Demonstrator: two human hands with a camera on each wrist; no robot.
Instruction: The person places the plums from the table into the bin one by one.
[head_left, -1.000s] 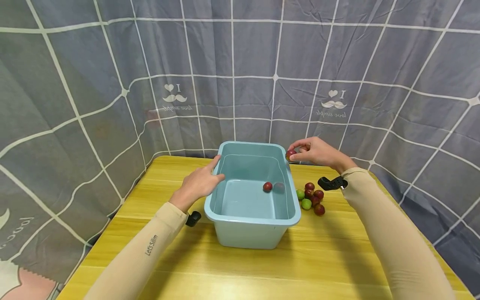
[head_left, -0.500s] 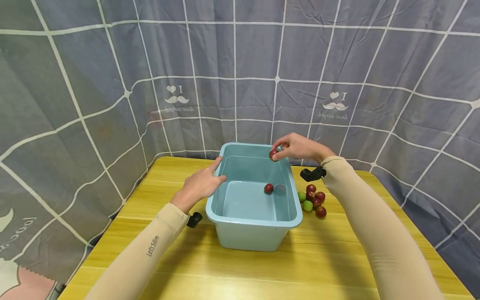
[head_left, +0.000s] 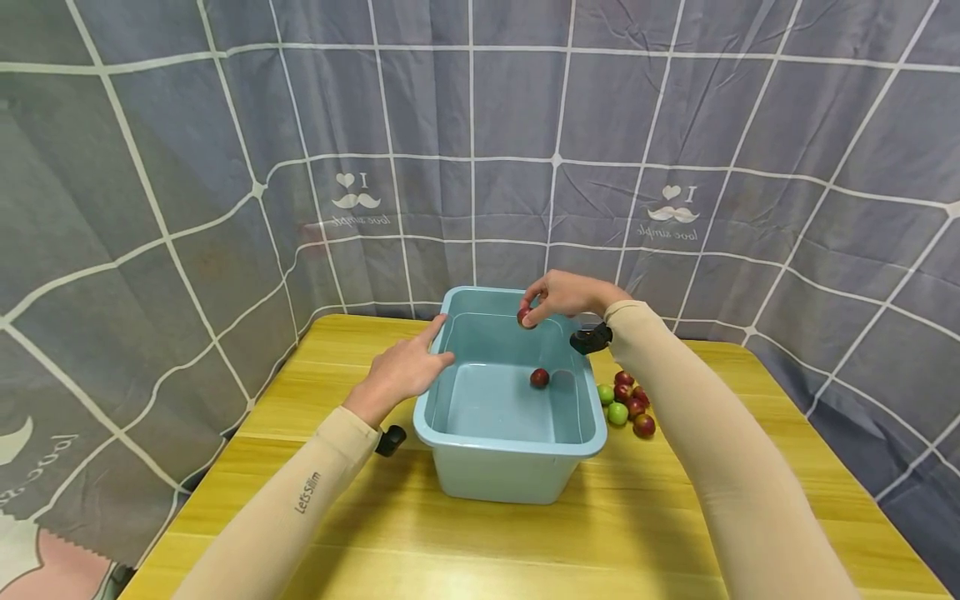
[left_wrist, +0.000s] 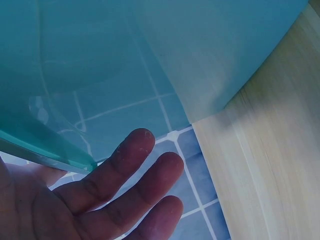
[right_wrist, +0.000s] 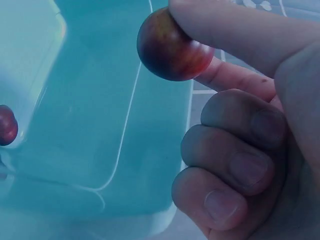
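Observation:
A dark red plum (head_left: pixel 527 317) is pinched between the thumb and index finger of my right hand (head_left: pixel 566 296), above the far part of the light blue plastic basin (head_left: pixel 510 448). In the right wrist view, the other fingers (right_wrist: pixel 240 165) are curled into the palm below the plum (right_wrist: pixel 172 47). Another red plum (head_left: pixel 539 378) lies on the basin floor. My left hand (head_left: pixel 401 367) rests at the basin's left rim, thumb over the edge. In the left wrist view, its fingers (left_wrist: pixel 145 182) extend loosely along the outer wall, not curled round it.
Right of the basin, several red plums (head_left: pixel 643 426) and green round fruits (head_left: pixel 618 414) lie grouped on the wooden table (head_left: pixel 480 546). A grey curtain (head_left: pixel 510 108) with white grid lines hangs behind the table and along its sides.
My right hand has carried the plum leftward from beside the right rim to over the basin. The left hand has stayed at the left rim.

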